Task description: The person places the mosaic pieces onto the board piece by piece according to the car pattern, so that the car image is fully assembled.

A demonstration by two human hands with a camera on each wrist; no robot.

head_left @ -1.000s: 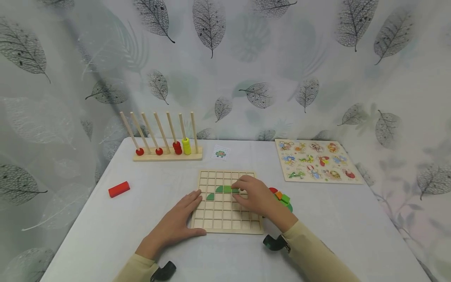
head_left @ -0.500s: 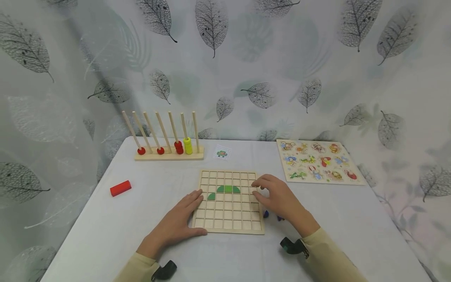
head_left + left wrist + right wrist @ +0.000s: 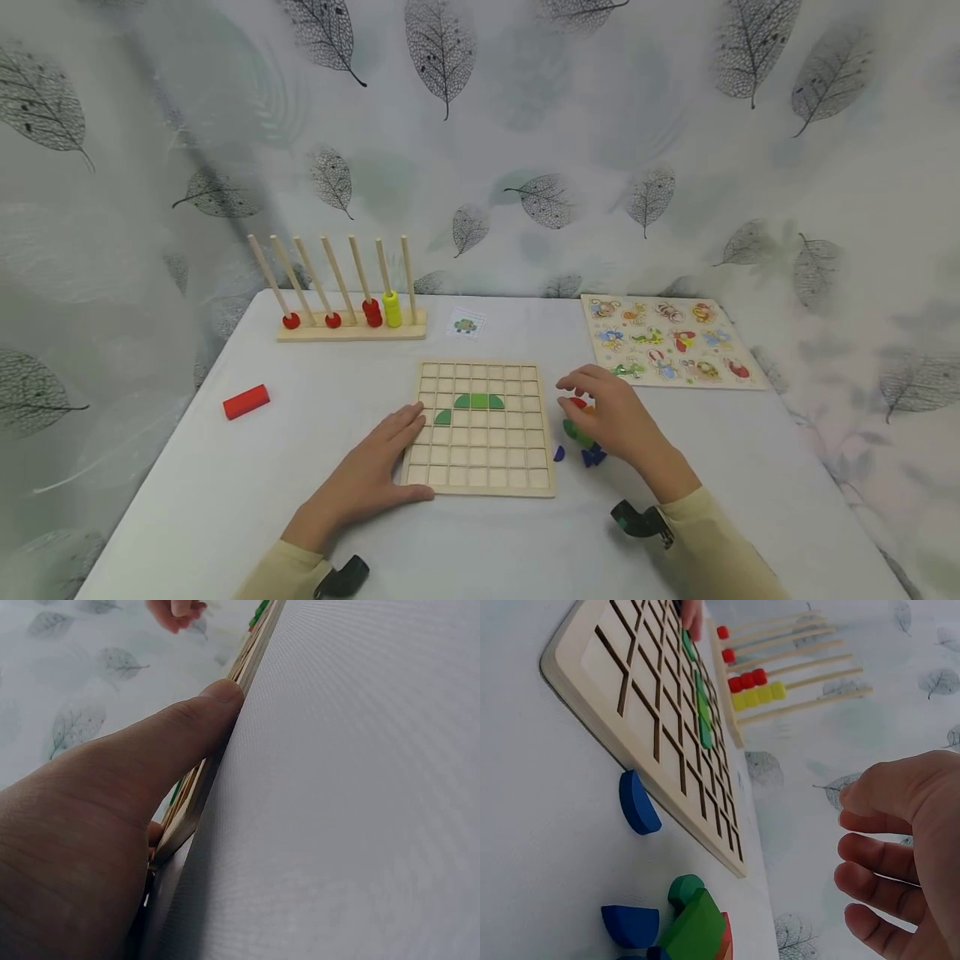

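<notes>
Centrally: board (image 3: 478,457) flat on table (image 3: 480,554), its shallow cells laid out as a grid. Hours below read from board's middle, head view.

Cells in use: four. Third row from far side carries quarter-round (image 3: 462,402), square (image 3: 479,402) and second quarter-round (image 3: 497,403), all green, side by side. Fourth green piece (image 3: 443,417), also quarter-round, sits one row nearer, diagonally off their eight o'clock end.

Left hand (image 3: 369,468) on board's rim, eight o'clock: fingers together, thumb spread wide along near edge. Right hand (image 3: 621,425) raised at three o'clock, above loose blocks (image 3: 573,430) (red, orange, green, blue); fingers loosely bent, thumb and forefinger apart, nothing seen between. Lone blue block (image 3: 558,453) beside rim, between three and four.

Ten o'clock: abacus (image 3: 352,333), seven pegs; single red beads on first and third, red stack on fifth, yellow stack on sixth. Twelve: card (image 3: 466,323). Two: puzzle (image 3: 673,342), twelve bug pictures; loose or printed, cannot tell. Nine: red cylinder (image 3: 246,402).
</notes>
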